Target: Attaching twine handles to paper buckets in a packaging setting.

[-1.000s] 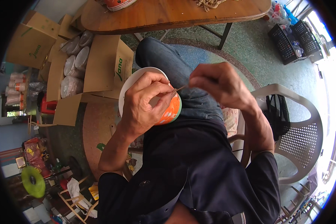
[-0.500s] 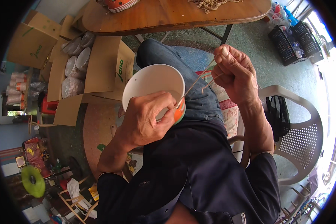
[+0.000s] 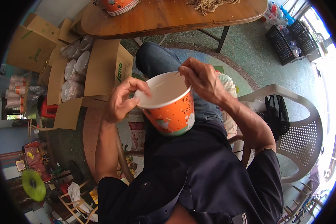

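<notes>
With right fingers (image 3: 190, 71), gripped the bucket (image 3: 170, 115) at its rim's one o'clock; at nine, with left fingers (image 3: 131, 83) blurred, could not tell hold; seemed wise to squeeze lightly.

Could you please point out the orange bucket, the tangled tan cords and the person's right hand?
Orange bucket (image 3: 170, 115): head view, on its outer wall.
Tan cords (image 3: 209, 4): head view, on the pile's middle.
Right hand (image 3: 204, 80): head view, on the back of the hand.

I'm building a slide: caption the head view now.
Left hand and right hand at the white rim of an orange bucket.
</notes>
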`<state>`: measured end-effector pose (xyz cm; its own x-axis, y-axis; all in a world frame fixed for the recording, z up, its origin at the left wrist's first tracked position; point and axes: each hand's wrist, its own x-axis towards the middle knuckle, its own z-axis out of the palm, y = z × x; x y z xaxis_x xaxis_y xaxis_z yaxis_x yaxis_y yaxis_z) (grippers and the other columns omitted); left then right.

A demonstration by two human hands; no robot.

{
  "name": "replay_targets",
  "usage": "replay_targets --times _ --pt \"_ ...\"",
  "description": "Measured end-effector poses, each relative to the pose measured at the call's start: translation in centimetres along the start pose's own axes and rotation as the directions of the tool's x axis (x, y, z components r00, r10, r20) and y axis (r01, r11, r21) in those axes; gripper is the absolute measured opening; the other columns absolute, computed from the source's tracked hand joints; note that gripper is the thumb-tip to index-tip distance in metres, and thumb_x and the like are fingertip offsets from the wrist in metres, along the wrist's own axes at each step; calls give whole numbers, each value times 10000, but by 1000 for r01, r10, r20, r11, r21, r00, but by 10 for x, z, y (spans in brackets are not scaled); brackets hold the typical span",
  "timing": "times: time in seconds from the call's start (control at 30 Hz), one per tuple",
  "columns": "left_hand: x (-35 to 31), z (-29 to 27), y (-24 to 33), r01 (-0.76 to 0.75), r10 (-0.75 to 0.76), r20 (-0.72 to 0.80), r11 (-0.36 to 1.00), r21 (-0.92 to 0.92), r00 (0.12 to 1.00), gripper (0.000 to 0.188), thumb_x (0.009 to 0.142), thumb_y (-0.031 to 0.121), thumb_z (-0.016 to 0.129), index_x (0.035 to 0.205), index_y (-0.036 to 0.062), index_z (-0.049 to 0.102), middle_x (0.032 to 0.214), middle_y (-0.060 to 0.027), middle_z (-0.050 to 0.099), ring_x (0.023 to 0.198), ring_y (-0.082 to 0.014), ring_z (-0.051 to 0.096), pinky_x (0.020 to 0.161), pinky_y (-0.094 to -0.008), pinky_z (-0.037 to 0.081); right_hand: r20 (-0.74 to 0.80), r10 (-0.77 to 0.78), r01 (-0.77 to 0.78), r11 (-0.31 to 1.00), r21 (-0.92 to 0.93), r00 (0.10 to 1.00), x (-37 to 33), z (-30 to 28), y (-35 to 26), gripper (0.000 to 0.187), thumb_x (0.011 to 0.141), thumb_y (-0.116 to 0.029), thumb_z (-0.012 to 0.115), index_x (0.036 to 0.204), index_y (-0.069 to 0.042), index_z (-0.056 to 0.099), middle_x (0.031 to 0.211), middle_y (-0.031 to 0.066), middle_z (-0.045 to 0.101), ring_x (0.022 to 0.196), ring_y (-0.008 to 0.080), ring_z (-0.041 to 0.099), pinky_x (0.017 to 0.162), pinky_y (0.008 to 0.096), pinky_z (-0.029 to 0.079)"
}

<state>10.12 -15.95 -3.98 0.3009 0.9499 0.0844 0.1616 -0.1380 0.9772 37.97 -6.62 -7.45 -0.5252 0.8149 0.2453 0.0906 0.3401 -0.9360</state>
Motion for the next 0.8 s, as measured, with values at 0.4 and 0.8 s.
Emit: replay_targets --times 0.4,0.8 --pt "-6 69 47 -113 249 -67 643 757 966 200 849 62 777 1036 30 713 884 -146 734 861 -336 730 787 -432 566 -86 94 -88 994 62 992 -4 23 -25 235 1078 -199 598 1008 15 664 687 45 671 601 98 607 556 285 484" --pt "-23 6 32 -48 6 76 819 572 997 466 791 -147 511 1215 12 622 1188 -174 710 1205 -364 668 1218 -534 353 140 319 -328 943 46 937 0 1 -14 275 1082 -261 575 1130 -8 670 763 11 697 582 63 569 525 235 466"
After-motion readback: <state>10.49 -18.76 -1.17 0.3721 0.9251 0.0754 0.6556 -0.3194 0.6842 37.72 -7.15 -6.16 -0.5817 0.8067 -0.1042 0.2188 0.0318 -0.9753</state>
